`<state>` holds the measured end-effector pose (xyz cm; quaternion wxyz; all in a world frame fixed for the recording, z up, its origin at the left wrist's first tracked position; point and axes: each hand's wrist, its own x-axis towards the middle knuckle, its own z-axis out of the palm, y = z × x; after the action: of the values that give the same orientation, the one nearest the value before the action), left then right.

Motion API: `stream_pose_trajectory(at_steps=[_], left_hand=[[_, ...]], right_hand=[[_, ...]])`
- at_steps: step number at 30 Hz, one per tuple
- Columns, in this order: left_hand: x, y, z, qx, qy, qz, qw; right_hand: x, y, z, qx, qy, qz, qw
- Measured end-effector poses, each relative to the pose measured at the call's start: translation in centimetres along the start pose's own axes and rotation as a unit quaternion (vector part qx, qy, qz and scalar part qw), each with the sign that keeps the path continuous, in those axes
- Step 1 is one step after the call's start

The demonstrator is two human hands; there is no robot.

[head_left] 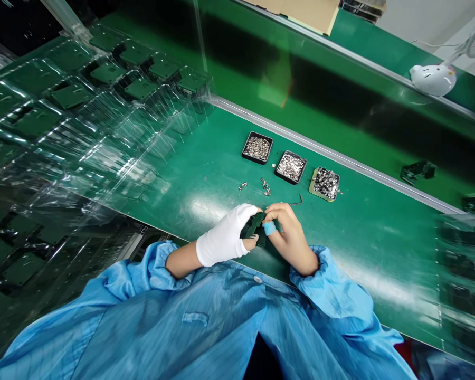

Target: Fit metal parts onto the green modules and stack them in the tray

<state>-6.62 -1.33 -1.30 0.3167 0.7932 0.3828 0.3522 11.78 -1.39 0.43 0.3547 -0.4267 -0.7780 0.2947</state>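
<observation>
My left hand [227, 235], in a white glove with bare fingertips, is closed around a small dark green part [253, 226] above the front edge of the bench. At the part's right side my right hand [288, 231] makes a pinch, with blue tape on its thumb. Whatever sits between those fingertips is too small to make out. Just beyond the right hand an L-shaped hex key [301, 199] lies on the green surface. Loose small metal pieces [265, 186] and a smaller group of metal pieces [243, 186] lie farther forward.
Two black trays, one on the left [257, 147] and one in the middle [291, 167], and a pale-rimmed tray [325, 183] hold small metal parts. Stacked clear plastic trays [114, 116] with green parts fill the left. More trays [463, 264] stand right. A white fan [433, 79] is on the shelf.
</observation>
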Motion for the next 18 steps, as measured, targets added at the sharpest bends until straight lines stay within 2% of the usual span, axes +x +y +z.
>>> stream_pose_trajectory(at_steps=[5,10,13,16,18], left_hand=[[0.6,-0.1,0.3,0.026,0.034,-0.009,0.999],[1.4,-0.2,-0.2,0.051,0.044,0.025,0.997],[1.4,0.2,-0.1,0.117,0.046,0.038,0.991],[0.9,0.7,0.9,0.201,0.073,0.0,0.977],[0.5,0.8,1.6,0.215,0.081,-0.021,0.973]], right_hand=[[-0.1,-0.6,0.3,0.0,0.042,0.005,0.999],[-0.4,-1.0,0.5,0.004,0.047,0.007,0.999],[-0.5,-0.7,0.8,-0.008,0.042,0.0,0.999],[-0.5,-0.2,1.3,-0.045,0.053,-0.01,0.998],[-0.4,0.1,1.5,-0.067,0.053,-0.003,0.996]])
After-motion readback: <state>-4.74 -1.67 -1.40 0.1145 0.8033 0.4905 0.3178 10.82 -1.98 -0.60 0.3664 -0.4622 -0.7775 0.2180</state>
